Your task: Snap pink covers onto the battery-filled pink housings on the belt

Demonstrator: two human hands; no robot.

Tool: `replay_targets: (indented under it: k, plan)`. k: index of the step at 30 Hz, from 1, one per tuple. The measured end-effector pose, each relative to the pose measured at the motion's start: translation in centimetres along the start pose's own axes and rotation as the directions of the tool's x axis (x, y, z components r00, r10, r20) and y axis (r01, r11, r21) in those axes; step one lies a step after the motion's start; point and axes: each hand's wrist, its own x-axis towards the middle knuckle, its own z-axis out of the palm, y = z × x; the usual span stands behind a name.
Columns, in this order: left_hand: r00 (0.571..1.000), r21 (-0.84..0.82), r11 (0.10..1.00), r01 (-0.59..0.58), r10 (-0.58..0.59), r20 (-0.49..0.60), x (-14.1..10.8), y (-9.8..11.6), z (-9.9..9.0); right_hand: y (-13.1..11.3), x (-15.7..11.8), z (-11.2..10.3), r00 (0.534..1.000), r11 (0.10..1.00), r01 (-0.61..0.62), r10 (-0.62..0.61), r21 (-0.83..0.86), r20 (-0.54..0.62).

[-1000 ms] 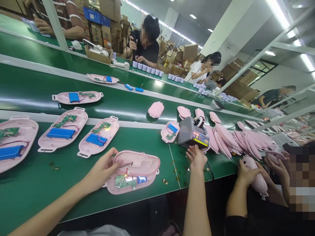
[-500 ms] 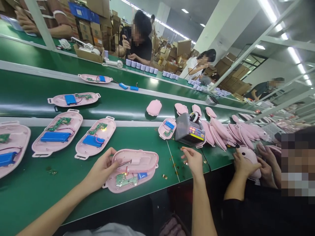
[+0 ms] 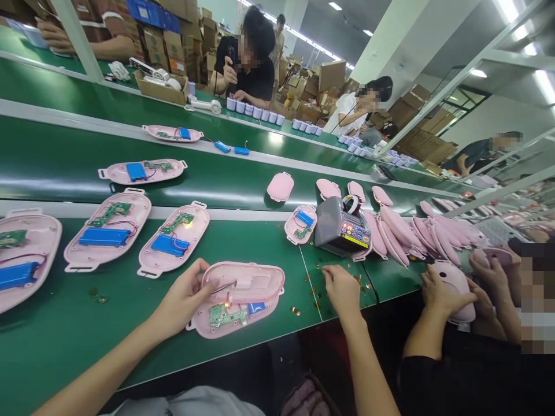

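My left hand (image 3: 193,297) grips the edge of a pink plastic shell half (image 3: 255,276), tilted up over its matching half (image 3: 203,326). A thin metal strip, perhaps tweezers (image 3: 224,287), shows by the left fingertips. Inside the lower half lie a green circuit board (image 3: 228,316), a lit orange spot and a partly covered blue battery (image 3: 256,308). To the right, my right hand (image 3: 343,292) is pinched above the table, among scattered small amber pieces (image 3: 295,311). Whatever its fingertips hold is too small to name. Behind it stands a grey tape dispenser (image 3: 340,228) with lit buttons.
Several open pink shells (image 3: 173,240) with boards and blue batteries lie to the left. Closed pink shells (image 3: 392,234) are piled right of the dispenser. A co-worker's hands (image 3: 437,292) hold a pink shell at the right. Other people sit across the green conveyor (image 3: 234,173).
The view has shifted slightly, so most things sit a little further right. My right hand is slightly lower relative to the dispenser. My left hand keeps its hold on the shell half.
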Motion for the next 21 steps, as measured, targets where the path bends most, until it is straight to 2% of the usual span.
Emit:
replay_targets:
  k: [3, 6, 10, 13, 17, 20, 21]
  plan:
    - [1.000, 0.009, 1.000, 0.007, -0.007, -0.001, 0.1, -0.2, -0.1, 0.2, -0.6, 0.1, 0.996, 0.982, -0.084, 0.084, 0.172, 0.006]
    - [1.000, 0.022, 1.000, -0.006, 0.006, 0.005, 0.2, -0.3, -0.2, 0.1, -0.4, -0.3, 0.970, 0.888, -0.213, 0.242, 0.408, -0.020]
    - [1.000, 0.043, 0.999, -0.024, 0.024, 0.011, 0.3, -0.2, -0.3, -0.3, 2.0, -0.8, 0.923, 0.705, -0.288, 0.384, 0.648, -0.008]
    - [0.999, 0.055, 0.998, -0.031, 0.031, 0.007, 0.1, -0.1, -0.4, -0.2, 4.1, -0.7, 0.884, 0.633, -0.280, 0.464, 0.722, -0.064]
    - [0.999, -0.005, 1.000, -0.028, 0.028, 0.018, 0.0, -0.1, -0.3, -0.2, 4.0, -0.6, 0.837, 0.620, -0.232, 0.520, 0.749, -0.170]
    - [0.999, -0.043, 0.998, -0.040, 0.040, 0.001, -0.1, -0.2, -0.1, -2.0, 1.3, -0.6, 0.848, 0.647, -0.185, 0.485, 0.740, -0.212]
    - [0.999, -0.050, 0.998, -0.042, 0.041, -0.010, 0.0, -0.2, 0.0, -3.2, 0.2, -0.4, 0.870, 0.669, -0.161, 0.443, 0.725, -0.216]
